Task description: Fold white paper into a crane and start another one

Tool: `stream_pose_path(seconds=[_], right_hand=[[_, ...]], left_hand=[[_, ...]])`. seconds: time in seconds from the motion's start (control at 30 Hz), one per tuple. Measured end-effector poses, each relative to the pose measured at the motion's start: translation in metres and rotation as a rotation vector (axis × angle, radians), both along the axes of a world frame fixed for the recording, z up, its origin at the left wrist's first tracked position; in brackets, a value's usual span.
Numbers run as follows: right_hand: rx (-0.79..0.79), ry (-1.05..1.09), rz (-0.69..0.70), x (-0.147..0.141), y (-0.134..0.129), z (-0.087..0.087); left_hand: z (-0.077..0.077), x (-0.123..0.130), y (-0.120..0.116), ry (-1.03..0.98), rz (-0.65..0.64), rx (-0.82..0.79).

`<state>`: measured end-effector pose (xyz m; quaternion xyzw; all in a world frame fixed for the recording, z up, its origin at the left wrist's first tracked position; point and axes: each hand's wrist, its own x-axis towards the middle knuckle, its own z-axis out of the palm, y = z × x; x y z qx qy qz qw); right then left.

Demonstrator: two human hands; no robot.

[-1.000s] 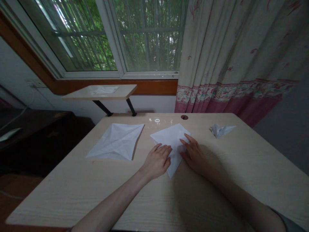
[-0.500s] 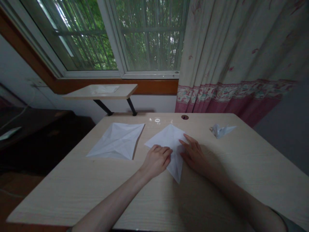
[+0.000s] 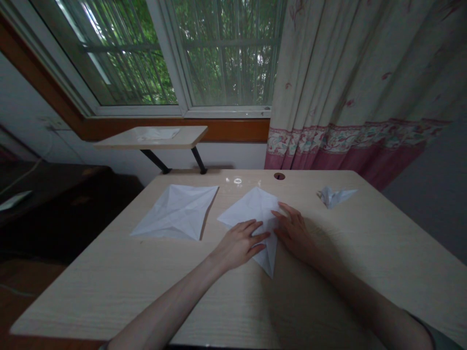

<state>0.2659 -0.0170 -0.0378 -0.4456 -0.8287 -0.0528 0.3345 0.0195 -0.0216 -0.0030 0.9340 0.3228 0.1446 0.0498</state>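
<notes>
Three white paper folds on a wood-grain desk (image 3: 109, 291)

A folded paper diamond (image 3: 251, 214) lies at the middle of the desk, its long point aimed toward the person, with thin, smooth layers and a sharp central ridge. The left hand (image 3: 239, 245) lies open, fingers extended and slightly spread, its fingertips on the diamond's lower left edge. The right hand (image 3: 294, 233) sits just across from it, fingers lightly curved, their tips on the right edge. Neither hand shows a pinch; both rest against the paper with the diamond between them.

To the left, well clear of the hands, lies a creased paper square (image 3: 175, 211), flat and turned on its corner, its crease lines radiating from the centre. Far right sits a small pointed paper fold (image 3: 333, 197), crumpled-looking and tapering to a tip. A round cable grommet (image 3: 279, 176) is set near the far edge of the desk. Beyond stand a wall-side shelf (image 3: 153, 136), a window (image 3: 226, 53) and a pink-bordered floral curtain (image 3: 346, 97).
</notes>
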Motion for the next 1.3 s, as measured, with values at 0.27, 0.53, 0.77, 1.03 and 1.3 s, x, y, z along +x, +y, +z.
stream_pose_path(seconds=[0.27, 0.53, 0.77, 1.03, 1.3], right_hand=[[-0.002, 0.031, -0.001, -0.0003, 0.0014, -0.002], [0.02, 0.07, -0.004, -0.0008, 0.001, 0.0007], [0.007, 0.069, 0.002, 0.0001, 0.0008, 0.0007], [-0.008, 0.049, -0.018, 0.0001, 0.0011, 0.0007], [0.008, 0.034, -0.078, 0.0029, 0.0044, -0.0034]], left_hand=[[-0.0004, -0.0006, 0.001, 0.007, 0.0, -0.011], [0.0012, 0.0016, 0.0004, 0.003, 0.018, -0.043], [0.0, 0.0014, 0.0007, -0.003, 0.031, -0.044], [0.0011, 0.0016, 0.0002, 0.023, 0.058, -0.055], [0.0026, 0.0034, 0.0, 0.046, 0.095, -0.043]])
